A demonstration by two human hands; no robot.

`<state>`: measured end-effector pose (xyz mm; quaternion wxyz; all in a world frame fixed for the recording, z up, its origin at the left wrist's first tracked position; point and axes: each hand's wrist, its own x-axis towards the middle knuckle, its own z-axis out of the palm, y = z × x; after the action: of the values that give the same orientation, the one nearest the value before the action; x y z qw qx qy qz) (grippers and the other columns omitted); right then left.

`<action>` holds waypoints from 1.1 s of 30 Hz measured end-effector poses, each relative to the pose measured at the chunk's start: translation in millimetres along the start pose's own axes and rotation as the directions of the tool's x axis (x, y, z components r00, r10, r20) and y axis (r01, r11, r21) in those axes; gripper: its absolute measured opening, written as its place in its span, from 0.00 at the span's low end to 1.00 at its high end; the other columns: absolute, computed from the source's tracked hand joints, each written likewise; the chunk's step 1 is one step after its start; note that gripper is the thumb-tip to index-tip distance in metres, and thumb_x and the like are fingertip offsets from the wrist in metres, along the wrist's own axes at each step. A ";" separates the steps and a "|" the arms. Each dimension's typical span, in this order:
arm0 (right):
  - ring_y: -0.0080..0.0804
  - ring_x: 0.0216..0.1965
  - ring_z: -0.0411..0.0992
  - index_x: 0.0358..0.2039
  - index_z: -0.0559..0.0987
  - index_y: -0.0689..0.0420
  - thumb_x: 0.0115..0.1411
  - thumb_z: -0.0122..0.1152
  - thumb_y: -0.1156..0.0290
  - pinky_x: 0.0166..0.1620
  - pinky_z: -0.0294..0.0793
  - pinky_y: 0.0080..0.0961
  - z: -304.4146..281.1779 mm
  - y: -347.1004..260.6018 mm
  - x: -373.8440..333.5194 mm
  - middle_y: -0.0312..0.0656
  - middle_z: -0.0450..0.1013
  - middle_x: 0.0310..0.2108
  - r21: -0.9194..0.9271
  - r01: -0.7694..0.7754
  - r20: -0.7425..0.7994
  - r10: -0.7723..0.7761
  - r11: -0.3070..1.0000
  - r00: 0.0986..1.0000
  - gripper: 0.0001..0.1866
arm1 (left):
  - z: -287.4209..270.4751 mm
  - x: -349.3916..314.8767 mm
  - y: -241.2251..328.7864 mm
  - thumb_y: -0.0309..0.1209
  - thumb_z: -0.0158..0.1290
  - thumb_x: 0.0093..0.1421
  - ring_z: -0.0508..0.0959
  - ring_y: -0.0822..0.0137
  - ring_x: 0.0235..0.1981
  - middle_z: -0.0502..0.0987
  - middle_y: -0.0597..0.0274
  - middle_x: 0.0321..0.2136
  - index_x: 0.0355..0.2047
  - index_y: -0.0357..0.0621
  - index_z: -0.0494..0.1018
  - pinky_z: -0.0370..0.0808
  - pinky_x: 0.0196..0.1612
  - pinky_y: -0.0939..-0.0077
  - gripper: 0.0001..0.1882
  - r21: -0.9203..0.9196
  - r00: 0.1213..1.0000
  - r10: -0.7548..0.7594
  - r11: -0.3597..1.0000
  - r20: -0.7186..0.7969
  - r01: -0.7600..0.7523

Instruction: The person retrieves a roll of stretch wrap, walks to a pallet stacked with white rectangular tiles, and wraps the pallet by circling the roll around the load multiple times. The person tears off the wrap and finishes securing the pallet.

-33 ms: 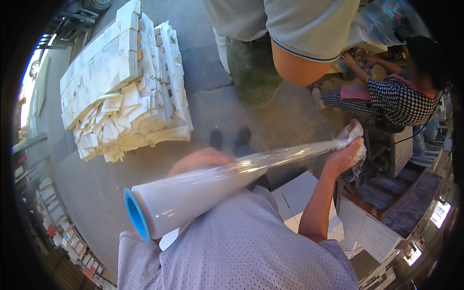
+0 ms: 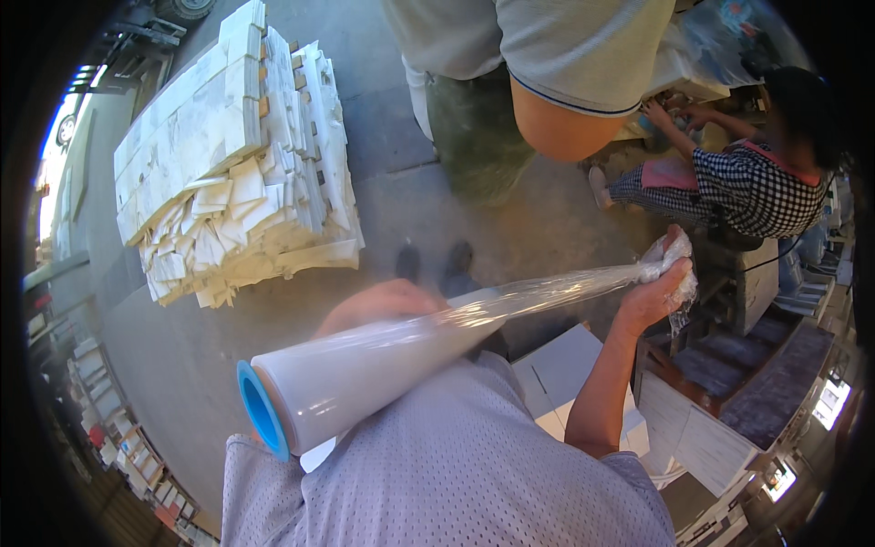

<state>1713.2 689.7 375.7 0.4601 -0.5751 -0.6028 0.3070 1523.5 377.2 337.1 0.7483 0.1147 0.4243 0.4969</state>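
A large roll of clear stretch film [image 2: 355,383] lies slantwise across the front of my body. Its near end shows a blue ring [image 2: 262,410] around the core. My left hand [image 2: 387,303] is behind the far side of the roll, against it, with its fingers hidden. Out to the right, my right hand [image 2: 658,292] is closed around the bunched end of the film [image 2: 674,260]. Between the roll and that hand, the pulled-out film [image 2: 556,287] stretches taut and gathers into a narrow strand. Loose crumpled film hangs below my fingers.
A tall stack of white marble-like slabs [image 2: 191,137] stands at the left. A person in a grey shirt [image 2: 583,55] stands close ahead. Another person in a checkered top [image 2: 756,191] sits at the right. White boxes [image 2: 556,365] and a dark wooden bench [image 2: 756,374] are beside my right arm.
My right hand has shifted very slightly to the right with the film end. The roll's near end has moved a little down and right.
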 end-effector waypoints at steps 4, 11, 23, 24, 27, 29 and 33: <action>0.36 0.52 0.69 0.52 0.73 0.69 0.68 0.38 0.56 0.56 0.64 0.29 -13.1 -15.5 38.1 0.47 0.72 0.52 0.014 0.047 -0.011 -0.047 0.999 0.999 0.28 | 11.5 12.5 22.0 0.37 0.49 0.64 0.71 0.60 0.51 0.75 0.49 0.46 0.40 0.36 0.79 0.63 0.57 0.67 0.17 0.159 0.951 0.231 0.951 0.203 -0.265; 0.38 0.57 0.66 0.54 0.71 0.69 0.68 0.32 0.58 0.61 0.61 0.31 -48.0 -63.6 79.9 0.48 0.71 0.53 0.284 0.186 -0.115 -0.159 0.940 0.980 0.28 | 41.0 -20.1 50.2 0.38 0.41 0.65 0.70 0.50 0.53 0.76 0.44 0.45 0.40 0.32 0.78 0.60 0.61 0.61 0.21 0.039 0.855 0.477 0.868 0.204 -0.494; 0.42 0.62 0.60 0.56 0.66 0.70 0.68 0.20 0.55 0.68 0.50 0.38 -152.3 -204.4 -7.1 0.50 0.67 0.56 0.062 0.552 -0.477 -0.461 0.832 0.748 0.34 | 5.2 -166.5 25.2 0.61 0.58 0.45 0.56 0.44 0.65 0.54 0.36 0.63 0.54 0.31 0.67 0.54 0.65 0.56 0.48 -0.451 0.859 0.509 0.779 0.051 -0.435; 0.42 0.62 0.60 0.56 0.66 0.70 0.68 0.20 0.55 0.68 0.50 0.37 -157.1 -208.6 -15.1 0.51 0.67 0.56 0.089 0.553 -0.490 -0.447 0.828 0.748 0.34 | -0.1 -175.5 24.9 0.61 0.61 0.43 0.55 0.44 0.65 0.53 0.35 0.63 0.58 0.28 0.61 0.54 0.65 0.55 0.55 -0.477 0.889 0.457 0.788 0.029 -0.389; 0.43 0.62 0.59 0.56 0.66 0.70 0.68 0.23 0.53 0.67 0.51 0.37 -171.0 -217.1 -27.9 0.51 0.66 0.57 0.131 0.532 -0.529 -0.395 0.836 0.751 0.34 | -3.2 -193.3 24.0 0.60 0.64 0.44 0.59 0.46 0.64 0.56 0.34 0.62 0.63 0.22 0.47 0.55 0.65 0.55 0.63 -0.541 0.867 0.498 0.736 0.024 -0.408; 0.43 0.62 0.59 0.56 0.67 0.70 0.68 0.24 0.52 0.66 0.51 0.37 -176.7 -218.9 -39.4 0.52 0.66 0.57 0.020 0.568 -0.561 -0.462 0.823 0.688 0.35 | -3.8 -196.5 24.2 0.54 0.65 0.43 0.61 0.47 0.62 0.58 0.36 0.61 0.62 0.23 0.50 0.57 0.64 0.54 0.59 -0.366 0.866 0.500 0.804 -0.008 -0.468; 0.43 0.61 0.61 0.55 0.68 0.70 0.68 0.25 0.51 0.65 0.53 0.38 -189.9 -233.3 -55.9 0.52 0.68 0.55 -0.036 0.592 -0.577 -0.500 0.805 0.646 0.35 | -10.7 -193.8 22.1 0.38 0.61 0.51 0.71 0.52 0.55 0.67 0.41 0.56 0.59 0.24 0.58 0.68 0.58 0.60 0.42 -0.136 0.898 0.281 0.930 -0.338 -0.342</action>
<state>1785.0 569.9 647.9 0.7302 -0.3915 -0.5596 0.0170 1472.9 222.1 444.6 0.5895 0.0287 0.4633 0.6610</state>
